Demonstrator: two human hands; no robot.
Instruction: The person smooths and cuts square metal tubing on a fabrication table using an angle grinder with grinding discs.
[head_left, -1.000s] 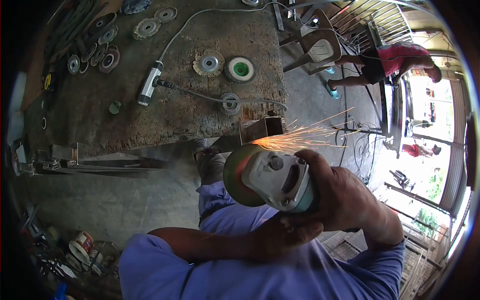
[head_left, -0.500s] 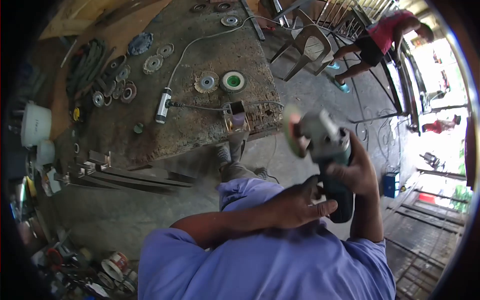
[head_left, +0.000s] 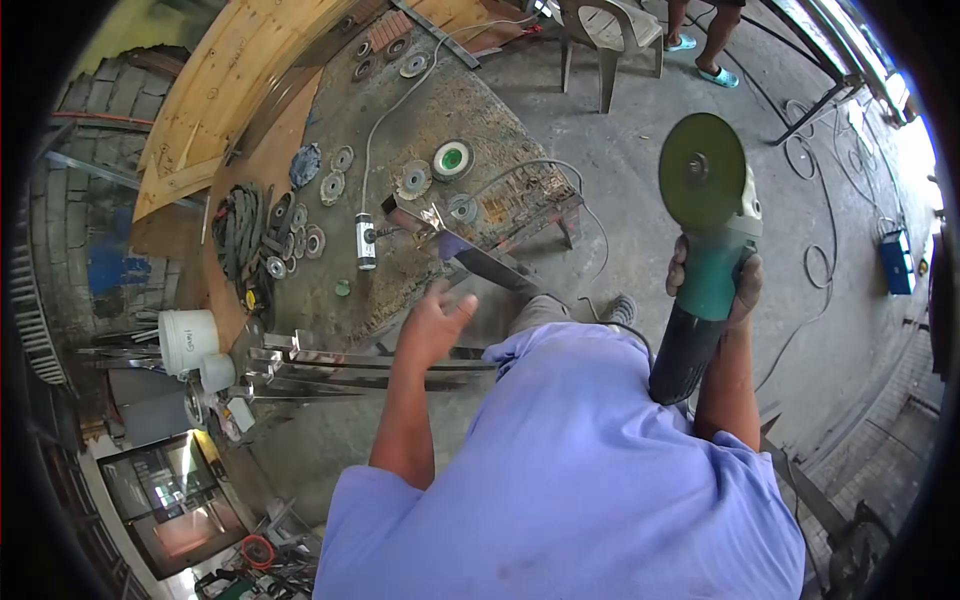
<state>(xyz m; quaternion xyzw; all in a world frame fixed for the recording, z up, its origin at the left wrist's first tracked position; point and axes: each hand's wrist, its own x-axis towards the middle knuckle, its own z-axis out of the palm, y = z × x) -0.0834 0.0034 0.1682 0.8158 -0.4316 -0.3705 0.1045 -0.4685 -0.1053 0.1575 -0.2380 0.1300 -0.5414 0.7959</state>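
Raised on the right, an angle grinder (head_left: 706,280) with a green body and black rear handle is held in my right hand (head_left: 743,285). Its round olive-green disc (head_left: 702,170) faces up toward the camera. My left hand (head_left: 438,322) is empty with its fingers apart, just off the near edge of the worktable (head_left: 440,120). Close beyond those fingers, a metal tube (head_left: 480,265) juts out over the table edge. Further back lies a white disc with a green centre (head_left: 453,159), beside a worn flap disc (head_left: 412,180).
A black-and-white socket block (head_left: 366,242) with a cable lies on the table. Metal bars (head_left: 400,368) extend left of my body. A plastic chair (head_left: 610,40) and a person's legs (head_left: 718,45) are at the top. Hoses and a blue box (head_left: 897,262) sit on the floor at right.
My left hand has left the grinder area and moved left toward the table with its fingers open. The grinder has moved right and up in my right hand. The view has turned to the left.
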